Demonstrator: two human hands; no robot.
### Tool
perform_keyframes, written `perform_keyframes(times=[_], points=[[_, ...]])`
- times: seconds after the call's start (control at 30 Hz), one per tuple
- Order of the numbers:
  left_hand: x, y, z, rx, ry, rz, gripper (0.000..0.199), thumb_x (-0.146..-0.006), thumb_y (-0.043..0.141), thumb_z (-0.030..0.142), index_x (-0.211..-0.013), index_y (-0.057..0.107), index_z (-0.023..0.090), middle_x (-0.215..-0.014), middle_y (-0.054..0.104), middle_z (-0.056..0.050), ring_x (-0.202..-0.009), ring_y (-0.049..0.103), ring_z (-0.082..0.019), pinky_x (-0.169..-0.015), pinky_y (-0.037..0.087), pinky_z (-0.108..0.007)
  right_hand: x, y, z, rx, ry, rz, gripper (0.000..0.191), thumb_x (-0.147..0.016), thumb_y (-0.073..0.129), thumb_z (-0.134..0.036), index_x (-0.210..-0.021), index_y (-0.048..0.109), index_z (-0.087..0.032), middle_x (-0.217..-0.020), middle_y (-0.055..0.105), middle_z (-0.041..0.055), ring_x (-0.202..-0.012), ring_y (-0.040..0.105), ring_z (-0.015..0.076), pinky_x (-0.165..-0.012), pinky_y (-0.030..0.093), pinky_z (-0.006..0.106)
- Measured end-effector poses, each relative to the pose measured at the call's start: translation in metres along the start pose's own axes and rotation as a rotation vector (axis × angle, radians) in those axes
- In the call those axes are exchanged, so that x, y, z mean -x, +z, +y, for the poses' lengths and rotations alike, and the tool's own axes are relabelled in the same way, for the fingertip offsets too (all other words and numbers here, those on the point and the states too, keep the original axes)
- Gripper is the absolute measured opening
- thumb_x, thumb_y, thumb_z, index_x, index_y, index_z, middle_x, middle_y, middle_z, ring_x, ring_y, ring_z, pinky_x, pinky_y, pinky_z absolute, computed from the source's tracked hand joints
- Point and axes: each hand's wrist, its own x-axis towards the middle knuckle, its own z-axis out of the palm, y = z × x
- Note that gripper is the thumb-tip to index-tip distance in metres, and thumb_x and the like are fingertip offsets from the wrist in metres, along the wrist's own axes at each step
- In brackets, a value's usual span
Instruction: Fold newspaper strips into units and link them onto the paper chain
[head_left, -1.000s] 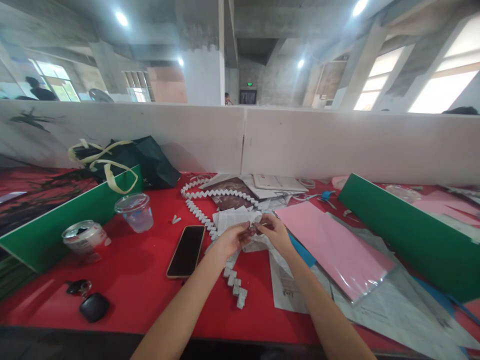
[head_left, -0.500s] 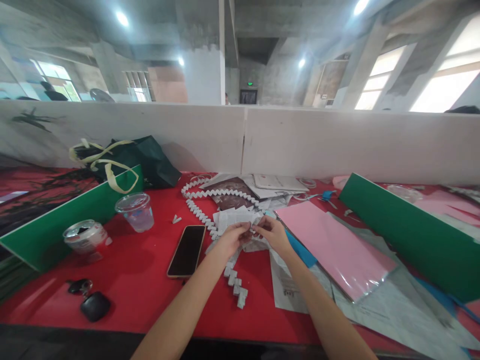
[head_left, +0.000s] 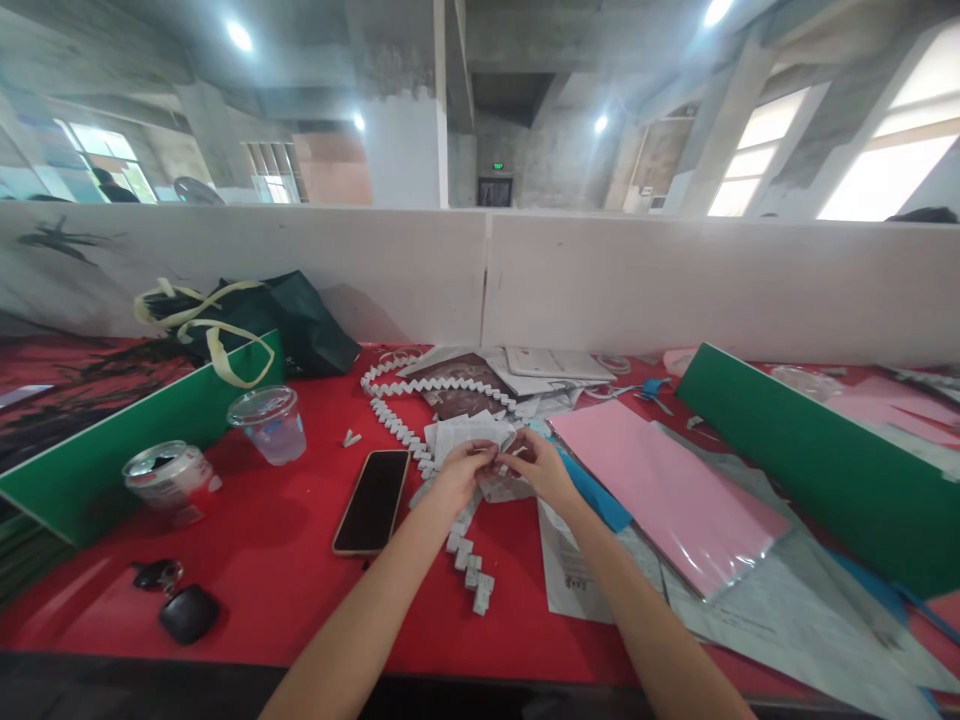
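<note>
My left hand [head_left: 466,470] and my right hand [head_left: 538,466] meet over the middle of the red table, fingertips pinched close together. Between them is a small piece of white paper [head_left: 507,440], mostly covered by the fingers. A zigzag chain of folded paper [head_left: 397,425] loops across the table behind my left hand. Its near end [head_left: 472,572] comes out below my left wrist and lies on the red surface. Loose printed paper pieces [head_left: 465,432] lie just behind and under the hands.
Left of my arms lie a phone [head_left: 373,502], a plastic cup [head_left: 270,428], a can [head_left: 171,478] and keys with a black case [head_left: 187,612]. To the right is a pink sheet in a clear sleeve [head_left: 667,490] over papers. Green dividers [head_left: 817,460] flank the space.
The fingers of both hands have shifted slightly around the small paper piece. Otherwise the scene is nearly the same, with a very slight shift of the camera.
</note>
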Motion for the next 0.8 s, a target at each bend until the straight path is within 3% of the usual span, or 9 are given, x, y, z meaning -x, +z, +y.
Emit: perform_keyframes(times=[0.1, 0.2, 0.3, 0.37, 0.57, 0.8], points=[[-0.002, -0.001, 0.001, -0.056, 0.124, 0.048, 0.022, -0.063, 0.075, 0.014, -0.076, 0.057, 0.015, -0.062, 0.059, 0.002, -0.056, 0.057, -0.01, -0.061, 0.047, -0.023, -0.001, -0.001, -0.003, -0.061, 0.063, -0.022, 0.026, -0.07, 0.067, -0.041, -0.085, 0.056, -0.023, -0.072, 0.063, -0.0023, -0.053, 0.059, 0.0124, -0.048, 0.044, 0.024], [-0.001, -0.001, 0.003, -0.254, 0.346, 0.072, 0.024, -0.063, 0.075, 0.018, -0.078, 0.057, 0.017, -0.062, 0.057, 0.003, -0.057, 0.054, -0.01, -0.058, 0.043, -0.021, -0.002, -0.004, -0.005, -0.101, 0.128, 0.001, 0.027, -0.075, 0.06, -0.046, -0.087, 0.058, -0.022, -0.071, 0.063, -0.0015, -0.053, 0.06, 0.0127, -0.047, 0.044, 0.023], [0.003, 0.003, 0.006, -0.533, 0.6, 0.092, 0.016, -0.068, 0.07, 0.02, -0.079, 0.058, 0.018, -0.068, 0.058, 0.001, -0.065, 0.056, -0.012, -0.062, 0.043, -0.022, -0.004, -0.007, -0.003, -0.04, 0.083, 0.024, 0.027, -0.071, 0.065, -0.043, -0.086, 0.06, -0.02, -0.062, 0.061, -0.0028, -0.053, 0.059, 0.0134, -0.051, 0.045, 0.024], [0.005, 0.005, 0.008, -0.607, 0.676, 0.11, 0.013, -0.07, 0.068, 0.019, -0.079, 0.058, 0.017, -0.074, 0.06, 0.0, -0.07, 0.057, -0.014, -0.067, 0.044, -0.024, -0.005, -0.008, -0.001, 0.013, 0.022, 0.04, 0.027, -0.07, 0.066, -0.04, -0.085, 0.06, -0.019, -0.058, 0.059, -0.0034, -0.053, 0.059, 0.0137, -0.053, 0.046, 0.025], [0.008, 0.008, 0.009, -0.592, 0.711, 0.08, 0.017, -0.069, 0.067, 0.017, -0.082, 0.058, 0.016, -0.079, 0.061, -0.001, -0.074, 0.059, -0.015, -0.071, 0.047, -0.026, -0.004, -0.008, -0.001, 0.13, -0.072, 0.122, 0.021, -0.075, 0.063, -0.037, -0.085, 0.059, -0.019, -0.058, 0.059, -0.0024, -0.053, 0.058, 0.0139, -0.053, 0.044, 0.025], [0.009, 0.01, 0.009, -0.585, 0.68, 0.031, 0.021, -0.07, 0.066, 0.014, -0.09, 0.061, 0.016, -0.09, 0.066, -0.005, -0.082, 0.062, -0.017, -0.077, 0.049, -0.028, -0.003, -0.008, 0.003, 0.118, -0.091, 0.123, 0.021, -0.079, 0.059, -0.038, -0.089, 0.06, -0.019, -0.061, 0.059, -0.0014, -0.056, 0.059, 0.0149, -0.056, 0.046, 0.026]])
